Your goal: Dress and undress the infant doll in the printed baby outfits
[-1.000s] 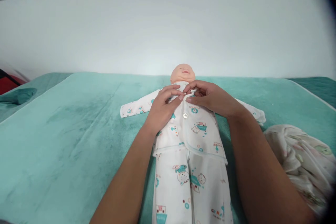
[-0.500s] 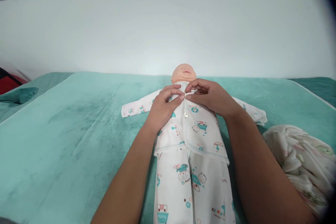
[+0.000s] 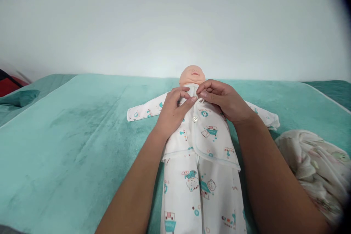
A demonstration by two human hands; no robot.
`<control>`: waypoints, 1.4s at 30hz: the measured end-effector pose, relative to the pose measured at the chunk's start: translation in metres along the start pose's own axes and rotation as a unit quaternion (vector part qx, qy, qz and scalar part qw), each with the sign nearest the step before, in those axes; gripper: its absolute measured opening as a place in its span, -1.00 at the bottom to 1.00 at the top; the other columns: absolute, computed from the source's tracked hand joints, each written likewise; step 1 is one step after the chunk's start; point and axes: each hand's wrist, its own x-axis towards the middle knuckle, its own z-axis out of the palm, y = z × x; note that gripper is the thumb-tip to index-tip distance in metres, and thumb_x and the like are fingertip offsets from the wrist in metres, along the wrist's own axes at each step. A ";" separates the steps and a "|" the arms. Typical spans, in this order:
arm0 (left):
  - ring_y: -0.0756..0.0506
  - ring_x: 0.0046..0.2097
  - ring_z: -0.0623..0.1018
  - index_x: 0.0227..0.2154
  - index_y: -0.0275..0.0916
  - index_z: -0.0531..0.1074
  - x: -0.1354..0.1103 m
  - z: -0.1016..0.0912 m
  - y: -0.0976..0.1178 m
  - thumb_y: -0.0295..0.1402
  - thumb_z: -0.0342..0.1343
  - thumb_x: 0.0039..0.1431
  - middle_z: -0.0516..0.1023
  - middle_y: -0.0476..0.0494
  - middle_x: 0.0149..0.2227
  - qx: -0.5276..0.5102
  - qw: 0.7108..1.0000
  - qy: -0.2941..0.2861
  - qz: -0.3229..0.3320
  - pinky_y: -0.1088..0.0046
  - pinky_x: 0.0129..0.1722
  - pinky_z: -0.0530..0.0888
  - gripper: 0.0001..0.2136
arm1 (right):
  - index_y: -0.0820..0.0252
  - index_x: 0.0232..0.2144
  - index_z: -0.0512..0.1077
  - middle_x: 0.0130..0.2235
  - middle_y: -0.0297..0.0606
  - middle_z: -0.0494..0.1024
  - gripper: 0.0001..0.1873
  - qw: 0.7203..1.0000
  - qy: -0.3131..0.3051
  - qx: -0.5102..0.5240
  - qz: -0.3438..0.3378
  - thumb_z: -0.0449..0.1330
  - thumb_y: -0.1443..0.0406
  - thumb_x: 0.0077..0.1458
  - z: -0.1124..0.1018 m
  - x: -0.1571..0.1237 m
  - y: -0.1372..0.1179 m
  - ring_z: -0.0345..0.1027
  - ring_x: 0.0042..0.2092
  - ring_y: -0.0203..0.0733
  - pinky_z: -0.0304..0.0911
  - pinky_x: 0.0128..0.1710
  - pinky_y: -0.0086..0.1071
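A baby doll [image 3: 192,75] lies on its back in a white printed shirt [image 3: 211,142] and matching pants [image 3: 183,197]. At the upper chest, my left hand [image 3: 177,108] pinches the shirt's front edge between thumb and forefinger. Close beside it, my right hand [image 3: 221,97] pinches a thin white tie string [image 3: 201,100], which loops out below its thumb. The exact grip points are partly hidden by the fingers. A round button [image 3: 195,119] shows on the shirt front, just under both hands.
A teal blanket [image 3: 68,135] covers the surface beneath the doll. To the right lies a crumpled pale printed cloth [image 3: 312,164], near my right forearm. A white wall [image 3: 164,25] rises behind. Something red and black [image 3: 11,84] sits at the far left edge.
Both hands remain at the shirt's chest. My right hand has shifted slightly up, and the white string now hangs in a small loop below its thumb. My left thumb has moved a little right.
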 end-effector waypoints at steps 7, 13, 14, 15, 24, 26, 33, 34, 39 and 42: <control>-0.21 0.27 0.34 -0.30 -0.08 0.51 -0.002 -0.020 0.007 -0.28 0.11 0.26 0.33 -0.01 0.28 -0.029 0.995 -0.088 -0.028 0.21 0.11 0.39 -0.91 | 0.06 -0.30 0.52 -0.52 -0.43 0.28 -0.81 0.985 -0.080 -0.149 0.040 0.25 0.10 0.13 -0.005 -0.007 -0.024 0.07 -0.51 -0.34 -0.03 -0.52 -0.40; -0.22 0.41 0.08 -0.31 -0.01 0.57 -0.001 -0.035 0.004 -0.24 0.19 0.20 0.15 0.08 0.37 0.007 0.980 -0.197 -0.003 0.11 0.24 0.30 -0.93 | 0.01 -0.29 0.52 -0.46 -0.41 0.37 -0.86 0.959 -0.158 -0.232 0.048 0.31 0.19 0.03 -0.009 -0.016 -0.043 0.18 -0.45 -0.31 0.05 -0.51 -0.40; -0.22 0.43 0.03 -0.30 0.01 0.58 0.000 -0.037 0.003 -0.23 0.19 0.20 0.12 0.10 0.39 0.009 0.977 -0.215 0.000 0.12 0.25 0.29 -0.92 | 0.01 -0.30 0.52 -0.46 -0.41 0.38 -0.85 0.956 -0.168 -0.233 0.054 0.32 0.20 0.02 -0.008 -0.017 -0.044 0.18 -0.46 -0.31 0.05 -0.51 -0.41; -0.21 0.44 0.00 -0.29 0.02 0.58 0.000 -0.038 0.003 -0.22 0.20 0.19 0.09 0.12 0.40 0.010 0.973 -0.231 0.004 0.12 0.26 0.29 -0.92 | 0.01 -0.30 0.52 -0.46 -0.41 0.40 -0.86 0.955 -0.177 -0.233 0.057 0.32 0.20 0.02 -0.008 -0.017 -0.045 0.19 -0.47 -0.31 0.05 -0.51 -0.41; -0.25 0.46 -0.09 -0.34 -0.01 0.58 0.000 -0.041 0.002 -0.21 0.22 0.17 0.04 0.15 0.42 0.014 0.966 -0.256 0.010 0.13 0.22 0.35 -0.93 | 0.06 -0.32 0.51 -0.40 -0.36 0.50 -0.89 0.963 -0.189 -0.182 0.058 0.29 0.29 0.01 -0.007 -0.016 -0.040 0.31 -0.41 -0.27 0.15 -0.47 -0.40; -0.25 0.46 -0.09 -0.34 -0.03 0.56 0.000 -0.040 0.002 -0.20 0.22 0.17 0.04 0.14 0.42 0.017 0.967 -0.255 0.013 0.10 0.27 0.29 -0.92 | 0.07 -0.31 0.50 -0.38 -0.35 0.51 -0.90 0.967 -0.192 -0.157 0.052 0.27 0.26 0.05 -0.008 -0.015 -0.040 0.32 -0.38 -0.26 0.17 -0.44 -0.39; -0.22 0.45 -0.06 -0.43 -0.14 0.45 0.002 -0.037 0.001 -0.16 0.26 0.12 0.02 0.12 0.41 0.014 0.967 -0.256 0.013 0.11 0.33 0.17 -0.82 | 0.10 -0.30 0.47 -0.34 -0.35 0.48 -0.87 0.976 -0.200 -0.077 0.039 0.23 0.18 0.15 -0.002 -0.014 -0.042 0.29 -0.37 -0.31 0.15 -0.44 -0.42; -0.23 0.44 -0.03 -0.44 -0.15 0.44 0.002 -0.037 0.001 -0.18 0.25 0.12 0.04 0.09 0.41 0.007 0.968 -0.250 0.016 0.10 0.33 0.17 -0.81 | 0.11 -0.32 0.47 -0.38 -0.36 0.45 -0.85 0.978 -0.189 -0.076 0.043 0.22 0.16 0.16 -0.001 -0.014 -0.042 0.24 -0.42 -0.34 0.11 -0.48 -0.43; -0.22 0.33 0.26 -0.51 -0.21 0.31 0.000 -0.032 0.003 -0.25 0.15 0.20 0.30 -0.08 0.30 -0.061 0.986 -0.154 0.009 0.14 0.21 0.27 -0.76 | 0.15 -0.43 0.43 -0.49 -0.37 0.38 -0.67 0.984 -0.120 -0.101 0.085 0.16 0.04 0.20 0.004 -0.014 -0.044 0.04 -0.55 -0.40 -0.06 -0.59 -0.42; -0.19 0.16 0.44 -0.55 -0.22 0.22 0.001 -0.031 0.000 -0.27 0.12 0.19 0.43 -0.12 0.19 -0.051 0.996 -0.065 -0.016 0.25 0.07 0.36 -0.73 | 0.16 -0.47 0.42 -0.46 -0.32 0.45 -0.63 0.978 -0.084 -0.150 0.119 0.16 0.01 0.19 0.003 -0.013 -0.047 0.10 -0.55 -0.39 0.00 -0.57 -0.41</control>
